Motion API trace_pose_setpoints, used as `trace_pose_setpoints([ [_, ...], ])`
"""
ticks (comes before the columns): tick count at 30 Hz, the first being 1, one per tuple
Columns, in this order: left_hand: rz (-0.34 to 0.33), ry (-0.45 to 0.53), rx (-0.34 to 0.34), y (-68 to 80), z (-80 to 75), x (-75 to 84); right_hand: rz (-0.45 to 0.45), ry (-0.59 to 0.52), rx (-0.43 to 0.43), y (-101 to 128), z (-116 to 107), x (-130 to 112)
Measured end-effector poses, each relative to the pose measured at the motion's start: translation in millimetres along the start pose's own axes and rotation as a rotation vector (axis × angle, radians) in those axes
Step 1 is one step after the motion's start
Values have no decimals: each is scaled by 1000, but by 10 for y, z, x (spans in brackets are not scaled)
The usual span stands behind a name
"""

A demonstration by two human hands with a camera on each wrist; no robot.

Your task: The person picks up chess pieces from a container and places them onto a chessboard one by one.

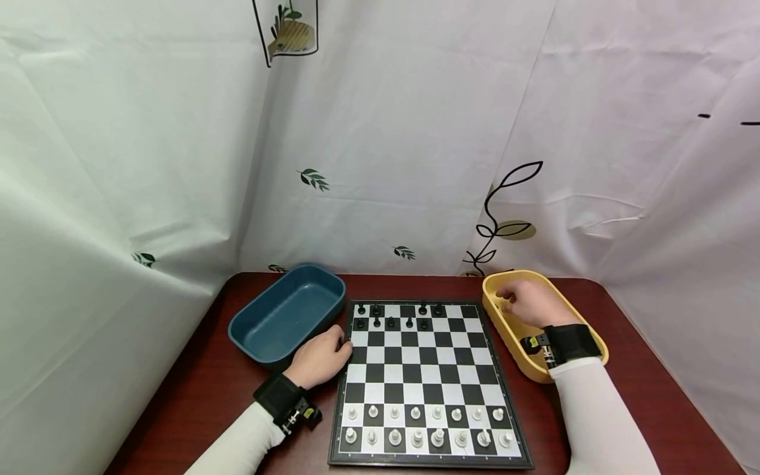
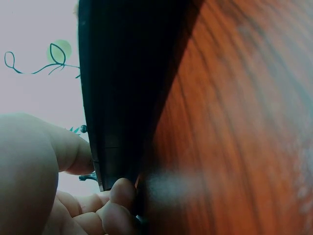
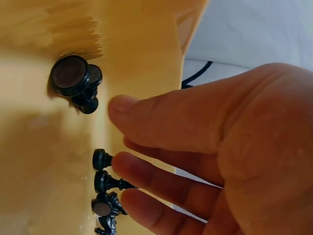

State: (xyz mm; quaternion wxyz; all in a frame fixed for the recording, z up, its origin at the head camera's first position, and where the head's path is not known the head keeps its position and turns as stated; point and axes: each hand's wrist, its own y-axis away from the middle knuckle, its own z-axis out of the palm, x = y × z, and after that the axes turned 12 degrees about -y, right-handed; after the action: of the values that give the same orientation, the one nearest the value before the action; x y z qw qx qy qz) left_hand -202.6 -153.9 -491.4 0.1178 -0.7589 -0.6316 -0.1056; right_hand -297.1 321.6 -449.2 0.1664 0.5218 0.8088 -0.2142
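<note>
Black pieces (image 3: 105,183) lie loose in the yellow tray (image 1: 505,326) at right centre of the head view, where the right hand (image 1: 528,302) reaches with fingers apart, holding nothing yet. They lie close together, so a pinch could catch two or knock one away. The left hand (image 1: 320,359) grips the board (image 1: 424,382) edge at centre; a nudge there could topple set pieces.
</note>
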Motion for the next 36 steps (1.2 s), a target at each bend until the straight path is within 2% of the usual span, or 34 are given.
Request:
trace_pose_setpoints([
  [6,-1,6,0,-2,9,2,68,-47,-94,13,6,4],
  [11,9,12,3,11,11,0,84,-48,-133,27,13,-20],
  [25,8,7,11,5,7,-4,76,9,-163,44,45,-70],
  [36,11,11,12,17,-13,11,103,4,-166,37,38,-87],
])
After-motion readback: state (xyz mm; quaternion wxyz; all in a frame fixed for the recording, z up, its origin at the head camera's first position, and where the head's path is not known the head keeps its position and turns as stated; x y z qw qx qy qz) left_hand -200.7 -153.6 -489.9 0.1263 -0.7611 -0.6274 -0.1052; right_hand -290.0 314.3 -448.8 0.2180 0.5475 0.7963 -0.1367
